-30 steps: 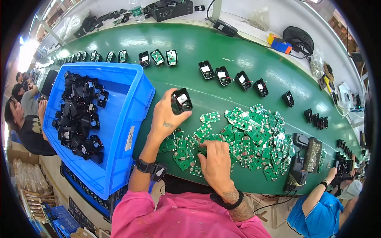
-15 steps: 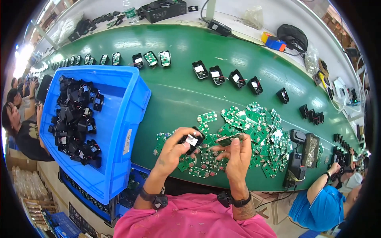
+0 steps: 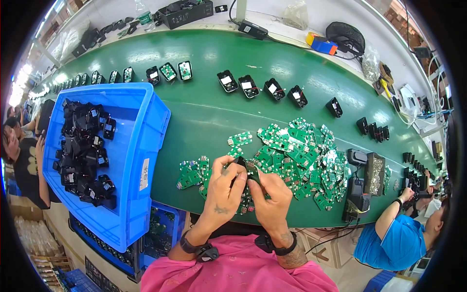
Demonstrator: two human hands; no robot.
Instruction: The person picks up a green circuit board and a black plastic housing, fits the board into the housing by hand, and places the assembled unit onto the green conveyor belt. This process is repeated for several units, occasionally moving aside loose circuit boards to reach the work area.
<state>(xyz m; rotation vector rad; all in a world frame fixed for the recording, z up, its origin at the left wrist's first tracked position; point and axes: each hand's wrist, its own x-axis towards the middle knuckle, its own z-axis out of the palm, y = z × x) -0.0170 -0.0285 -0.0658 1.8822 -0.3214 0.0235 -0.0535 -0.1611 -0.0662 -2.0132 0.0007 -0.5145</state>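
Over the near edge of the green table my two hands meet. My left hand [image 3: 224, 187] is closed around a small black plastic housing [image 3: 240, 161], mostly hidden by the fingers. A green circuit board [image 3: 252, 171], tilted upright, is pinched between the fingers of my right hand [image 3: 272, 197]. Board and housing are side by side and seem to touch; whether the board sits inside the housing I cannot tell. Just beyond and to the right spreads a heap of loose green circuit boards [image 3: 311, 158]. A smaller cluster of boards [image 3: 193, 171] lies left of my left hand.
A blue bin [image 3: 158, 124] holding several black housings [image 3: 85, 146] stands at the left. Open housings [image 3: 273, 89] line the table's far side. At the right are black power adapters [image 3: 357, 193] and a tray of small parts [image 3: 374, 175]. A co-worker in blue [image 3: 394, 241] sits there.
My hands have come together, bringing the circuit board against the housing. The left hand has turned so its back faces up. The whole view has shifted slightly.
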